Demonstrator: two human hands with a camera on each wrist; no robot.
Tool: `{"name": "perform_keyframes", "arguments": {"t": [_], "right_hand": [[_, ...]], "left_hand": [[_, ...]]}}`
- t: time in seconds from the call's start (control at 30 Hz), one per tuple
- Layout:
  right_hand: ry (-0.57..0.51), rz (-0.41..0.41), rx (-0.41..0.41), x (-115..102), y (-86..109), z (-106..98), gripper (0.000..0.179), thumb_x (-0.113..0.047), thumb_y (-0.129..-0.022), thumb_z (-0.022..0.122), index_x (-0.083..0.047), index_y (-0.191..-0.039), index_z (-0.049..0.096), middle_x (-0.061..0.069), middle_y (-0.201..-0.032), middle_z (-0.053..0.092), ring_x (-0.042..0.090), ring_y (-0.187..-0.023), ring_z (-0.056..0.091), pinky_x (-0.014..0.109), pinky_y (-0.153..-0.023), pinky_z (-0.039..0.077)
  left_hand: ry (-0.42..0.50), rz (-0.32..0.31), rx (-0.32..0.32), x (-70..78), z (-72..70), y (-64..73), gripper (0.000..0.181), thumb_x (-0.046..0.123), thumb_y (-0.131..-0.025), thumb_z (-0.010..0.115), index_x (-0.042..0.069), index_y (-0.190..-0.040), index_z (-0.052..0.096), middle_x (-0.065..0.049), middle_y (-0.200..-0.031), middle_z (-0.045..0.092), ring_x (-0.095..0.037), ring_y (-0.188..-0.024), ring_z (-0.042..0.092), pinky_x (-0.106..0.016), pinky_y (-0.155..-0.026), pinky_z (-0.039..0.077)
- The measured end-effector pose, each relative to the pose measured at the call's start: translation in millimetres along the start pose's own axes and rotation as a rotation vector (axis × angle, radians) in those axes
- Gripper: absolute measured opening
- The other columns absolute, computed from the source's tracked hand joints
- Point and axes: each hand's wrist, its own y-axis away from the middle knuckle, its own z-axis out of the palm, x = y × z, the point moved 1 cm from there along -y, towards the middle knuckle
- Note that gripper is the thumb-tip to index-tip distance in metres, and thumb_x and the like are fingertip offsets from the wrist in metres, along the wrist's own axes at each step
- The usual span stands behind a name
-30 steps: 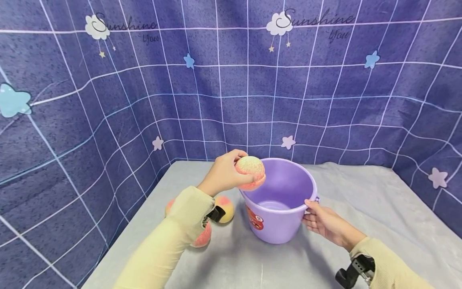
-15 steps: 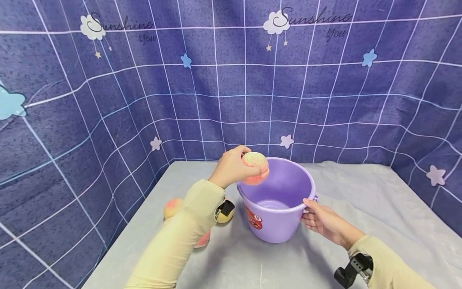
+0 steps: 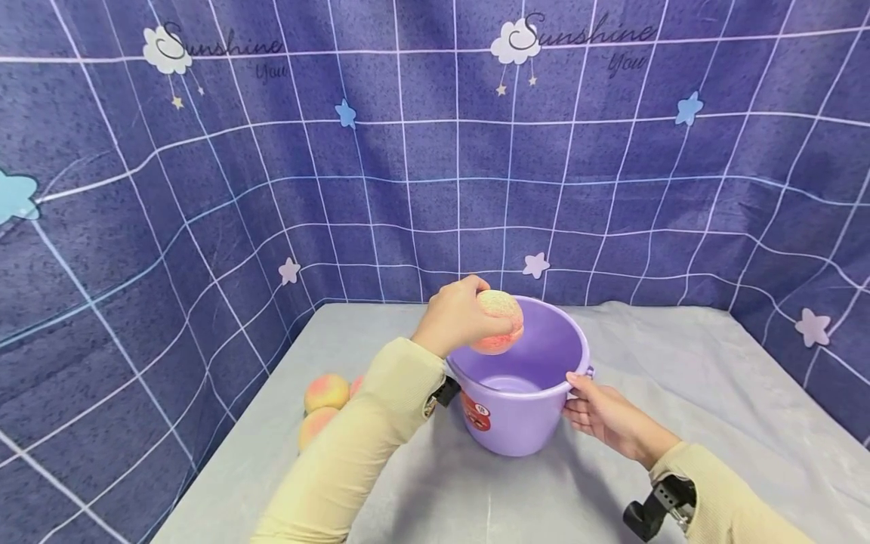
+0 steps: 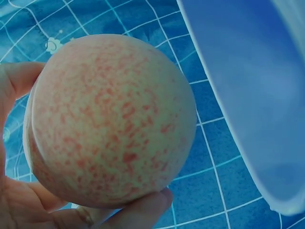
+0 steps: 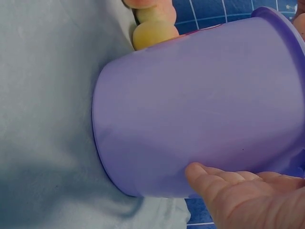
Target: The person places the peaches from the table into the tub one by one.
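Observation:
A peach (image 3: 501, 308), pink-speckled over cream, is held in my left hand (image 3: 457, 321) above the left part of the bucket's mouth. In the left wrist view, thumb and fingers grip the peach (image 4: 114, 124) from its sides, and the bucket wall (image 4: 248, 95) stands to its right. The purple bucket (image 3: 516, 427) is upright, a red label on its front. My right hand (image 3: 615, 423) holds its right rim, thumb on top and fingers below against the outer wall. From the right wrist, the fingers of this hand (image 5: 252, 200) lie along the bucket's side.
More peaches lie on the grey cloth left of the bucket: one yellow-pink (image 3: 326, 394), another (image 3: 316, 425) partly behind my left sleeve. The right wrist view shows a yellow peach (image 5: 152, 36) beyond the bucket. A purple-blue grid curtain (image 3: 435, 151) hangs behind and at the sides.
My left hand has moved right with the peach, from the bucket's left rim to over its opening. The right hand keeps its hold on the rim. The head view has shifted slightly.

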Motion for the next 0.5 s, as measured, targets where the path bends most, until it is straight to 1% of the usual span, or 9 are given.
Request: {"name": "perform_keyframes", "arguments": {"t": [0.07, 0.2, 0.5], "right_hand": [[-0.003, -0.004, 0.005, 0.3, 0.3, -0.2, 0.076, -0.037, -0.103, 0.030, 0.026, -0.137, 0.005, 0.047, -0.139, 0.015, 0.051, -0.132, 0.022, 0.055, -0.108, 0.022], [-0.020, -0.003, 0.012, 1.0, 0.1, 0.7, 0.076, -0.036, -0.103, 0.031, 0.026, -0.137, 0.004, 0.047, -0.139, 0.014, 0.052, -0.132, 0.021, 0.055, -0.108, 0.022], [-0.020, -0.003, 0.010, -0.4, 0.4, 0.7, 0.077, -0.037, -0.102, 0.031, 0.026, -0.137, 0.003, 0.047, -0.140, 0.013, 0.051, -0.132, 0.021, 0.054, -0.108, 0.022]], "left_hand": [[-0.006, -0.001, -0.012, 2.6, 2.3, -2.1, 0.053, 0.035, -0.069, 0.079, 0.011, -0.113, 0.063, -0.007, -0.096, 0.066, -0.031, -0.091, 0.060, -0.037, -0.078, 0.048], [-0.018, -0.016, -0.035, 6.3, 6.6, -6.4, 0.050, 0.036, -0.069, 0.079, 0.011, -0.110, 0.063, -0.005, -0.093, 0.065, -0.030, -0.089, 0.059, -0.036, -0.075, 0.048], [-0.021, -0.004, -0.067, 13.5, 11.0, -13.9, 0.048, 0.040, -0.069, 0.078, 0.011, -0.105, 0.065, -0.001, -0.089, 0.065, -0.022, -0.083, 0.058, -0.030, -0.069, 0.047]]}}
